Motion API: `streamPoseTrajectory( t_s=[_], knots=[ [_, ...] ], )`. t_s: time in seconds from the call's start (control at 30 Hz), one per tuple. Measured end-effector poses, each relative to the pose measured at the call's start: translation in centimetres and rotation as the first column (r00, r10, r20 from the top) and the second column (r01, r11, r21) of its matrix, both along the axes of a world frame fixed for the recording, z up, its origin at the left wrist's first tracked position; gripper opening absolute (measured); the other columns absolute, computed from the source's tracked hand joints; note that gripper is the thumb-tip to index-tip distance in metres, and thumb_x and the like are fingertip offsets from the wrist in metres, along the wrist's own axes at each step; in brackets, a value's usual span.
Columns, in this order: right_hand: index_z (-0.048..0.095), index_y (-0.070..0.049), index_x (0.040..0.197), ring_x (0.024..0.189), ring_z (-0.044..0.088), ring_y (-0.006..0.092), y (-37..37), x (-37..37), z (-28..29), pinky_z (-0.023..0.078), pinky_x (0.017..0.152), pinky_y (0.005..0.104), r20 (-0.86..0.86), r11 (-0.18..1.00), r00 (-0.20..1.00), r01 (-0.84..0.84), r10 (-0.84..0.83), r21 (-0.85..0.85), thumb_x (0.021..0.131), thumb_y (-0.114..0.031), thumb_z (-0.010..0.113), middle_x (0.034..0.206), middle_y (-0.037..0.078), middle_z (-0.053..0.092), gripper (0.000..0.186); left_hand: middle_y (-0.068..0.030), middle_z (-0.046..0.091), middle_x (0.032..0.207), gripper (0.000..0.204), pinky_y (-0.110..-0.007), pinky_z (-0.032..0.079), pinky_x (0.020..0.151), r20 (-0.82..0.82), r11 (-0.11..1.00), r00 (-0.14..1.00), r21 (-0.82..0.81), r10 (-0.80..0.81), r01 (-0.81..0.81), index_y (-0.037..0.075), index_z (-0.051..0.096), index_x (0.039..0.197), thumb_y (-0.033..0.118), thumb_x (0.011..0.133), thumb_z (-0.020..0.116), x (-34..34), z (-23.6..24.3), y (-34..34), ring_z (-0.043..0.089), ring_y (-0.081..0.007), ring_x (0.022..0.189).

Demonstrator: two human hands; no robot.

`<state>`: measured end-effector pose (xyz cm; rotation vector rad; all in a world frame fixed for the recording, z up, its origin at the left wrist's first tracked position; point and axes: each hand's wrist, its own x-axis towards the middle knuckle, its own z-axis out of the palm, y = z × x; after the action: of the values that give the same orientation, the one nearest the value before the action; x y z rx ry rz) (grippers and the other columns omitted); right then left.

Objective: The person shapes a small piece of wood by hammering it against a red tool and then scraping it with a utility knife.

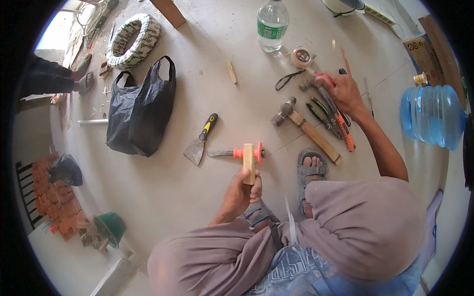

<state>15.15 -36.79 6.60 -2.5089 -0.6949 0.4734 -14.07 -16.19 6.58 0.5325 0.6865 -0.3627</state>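
You're crouched on a dusty pale concrete floor (163, 197) scattered with chips and offcuts, with a stack of red bricks (52, 192) at the lower left and someone else's sandalled feet (84, 74) at the upper left edge. Your left hand (239, 190) is wrapped tight round a short wooden block (249, 163), held upright just below frame centre. Your right hand (343, 91), upper right, is closed on a tool with a red end (323, 79); I can't tell which tool. Count: two hammers (306, 128), one scraper (200, 140), one chisel with an orange guard (237, 153), one black bag (140, 111), one small bottle (271, 24), one big blue jug (432, 116), one tape measure (301, 56).
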Motion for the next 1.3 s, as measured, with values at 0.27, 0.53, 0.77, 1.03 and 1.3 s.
streamPoseTrajectory(
  t_s=[0.27,0.53,0.77,1.03,1.3],
  knots=[
    [0.06,-0.005,0.1,0.069,0.057,0.0292,4.6,-9.0,-2.1,0.045,0.067,0.0383,-0.133,0.916,0.925,-0.317,0.356,0.248,0.092,-0.042,0.06,0.075,0.013,0.06,0.038,0.003,0.034,0.064,0.045,-0.018,0.026,0.04,0.005,0.938,0.99,-0.319,0.141,-0.132,0.014,0.038,0.078,0.052,0.102,0.031,1.8,-1.4,0.4,0.031,-0.0056,0.049],
    [0.066,-0.003,0.092,0.072,0.047,0.0043,5.8,-9.2,-2.7,0.038,0.062,0.0255,-0.695,0.828,0.51,-0.062,0.506,0.557,0.091,-0.028,0.067,0.076,-0.004,0.057,0.025,0.0012,0.042,0.065,0.054,-0.021,0.031,0.04,-0.038,0.97,0.992,-0.22,-0.119,0.108,0.008,0.052,0.095,0.056,0.101,0.029,2.0,-0.4,-0.9,0.037,-0.0074,0.048],
    [0.062,-0.002,0.091,0.063,0.052,0.0205,4.4,-8.5,-2.9,0.041,0.06,0.0344,-0.476,0.916,0.806,-0.19,0.351,0.354,0.095,-0.035,0.059,0.07,0.007,0.058,0.034,0.0002,0.046,0.068,0.031,-0.022,0.031,0.043,0.06,0.928,0.941,0.197,-0.334,0.317,0.008,0.05,0.117,0.034,0.101,0.044,2.2,0.0,-1.2,0.041,-0.0091,0.05],
    [0.057,-0.003,0.091,0.073,0.062,0.0396,4.2,-11.0,-0.9,0.046,0.065,0.0474,-0.174,0.814,0.795,-0.569,0.581,0.115,0.094,-0.048,0.052,0.073,0.017,0.06,0.046,0.0047,0.036,0.064,0.022,-0.022,0.024,0.045,0.036,0.932,0.979,0.314,-0.202,0.181,0.01,0.045,0.115,0.026,0.1,0.051,2.3,-0.5,-1.1,0.031,-0.0055,0.05],
    [0.059,-0.008,0.094,0.07,0.062,0.0384,3.4,-9.0,-6.5,0.047,0.062,0.0472,0.047,0.82,0.848,-0.523,0.528,0.234,0.093,-0.053,0.05,0.072,0.015,0.061,0.046,0.0062,0.036,0.067,0.023,-0.021,0.024,0.047,0.078,0.876,0.939,0.391,-0.336,0.281,0.009,0.044,0.118,0.023,0.101,0.051,1.1,-0.2,-1.6,0.031,-0.0036,0.053]
  ],
)
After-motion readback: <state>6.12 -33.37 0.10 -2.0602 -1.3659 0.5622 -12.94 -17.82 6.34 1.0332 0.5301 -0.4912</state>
